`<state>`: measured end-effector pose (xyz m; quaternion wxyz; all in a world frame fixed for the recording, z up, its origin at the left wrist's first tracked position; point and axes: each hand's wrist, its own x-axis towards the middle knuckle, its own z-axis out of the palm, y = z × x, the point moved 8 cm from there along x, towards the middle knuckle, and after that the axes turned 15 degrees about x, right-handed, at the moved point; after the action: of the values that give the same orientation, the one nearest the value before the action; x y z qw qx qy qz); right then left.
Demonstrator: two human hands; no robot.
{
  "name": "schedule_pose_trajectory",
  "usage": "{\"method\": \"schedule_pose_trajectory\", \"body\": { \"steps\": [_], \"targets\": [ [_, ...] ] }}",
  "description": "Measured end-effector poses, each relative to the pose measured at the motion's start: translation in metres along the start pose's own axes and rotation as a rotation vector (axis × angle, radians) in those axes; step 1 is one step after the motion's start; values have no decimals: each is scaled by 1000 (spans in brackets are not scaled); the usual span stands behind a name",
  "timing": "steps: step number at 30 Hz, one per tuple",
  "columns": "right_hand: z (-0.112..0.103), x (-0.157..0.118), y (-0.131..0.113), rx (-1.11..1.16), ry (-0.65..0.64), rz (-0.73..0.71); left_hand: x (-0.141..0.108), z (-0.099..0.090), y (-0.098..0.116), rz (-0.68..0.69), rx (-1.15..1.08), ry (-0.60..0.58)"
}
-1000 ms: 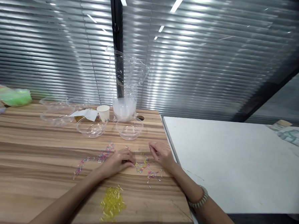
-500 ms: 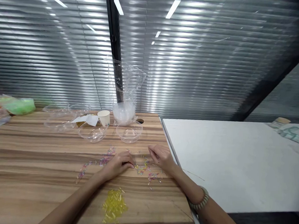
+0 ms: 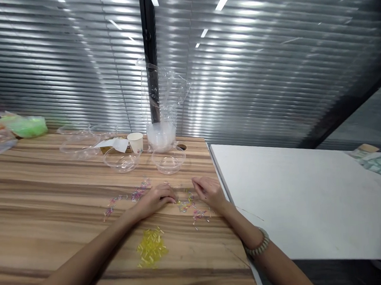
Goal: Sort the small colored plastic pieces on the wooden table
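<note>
My left hand (image 3: 158,198) rests on the wood-grain table with its fingers curled and the fingertips pressed together beside a loose scatter of small mixed-colour tube beads (image 3: 185,205). On the other side of that scatter lies my right hand (image 3: 210,194), also closed, thumb against the forefinger. Whatever either hand may pinch is too small to make out. Behind and left of my left hand trails a band of pink and purple beads (image 3: 140,191). A pile of yellow tube beads (image 3: 152,248) lies nearer to me, and pinkish beads (image 3: 200,215) lie below my right hand.
Clear plastic bowls (image 3: 168,160) stand along the back, with a stack of bowls in a plastic bag (image 3: 161,137), a paper cup (image 3: 135,143) and a white paper (image 3: 115,144) on a small box. Green packaged goods (image 3: 30,126) lie far left. A white table (image 3: 295,196) adjoins at right.
The view has tipped down a little, so the scene sits higher and slightly further right. Both hands stay near the same beads, with little visible movement.
</note>
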<state>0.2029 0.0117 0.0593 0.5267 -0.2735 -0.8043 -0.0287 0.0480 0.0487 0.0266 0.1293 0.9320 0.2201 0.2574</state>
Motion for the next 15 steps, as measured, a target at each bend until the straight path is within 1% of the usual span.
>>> {"method": "schedule_pose_trajectory", "body": {
  "steps": [4,7,12,15],
  "targets": [
    [-4,0,1,-8,13,5,0,1,-2,3,-4,6],
    [-6,0,-2,-20,11,-3,-1,2,0,15,7,17],
    [-3,3,-12,-47,-41,-63,-4,2,3,12,59,32],
    [-6,5,-14,-89,-32,-95,-4,2,3,21,88,39]
  ]
}}
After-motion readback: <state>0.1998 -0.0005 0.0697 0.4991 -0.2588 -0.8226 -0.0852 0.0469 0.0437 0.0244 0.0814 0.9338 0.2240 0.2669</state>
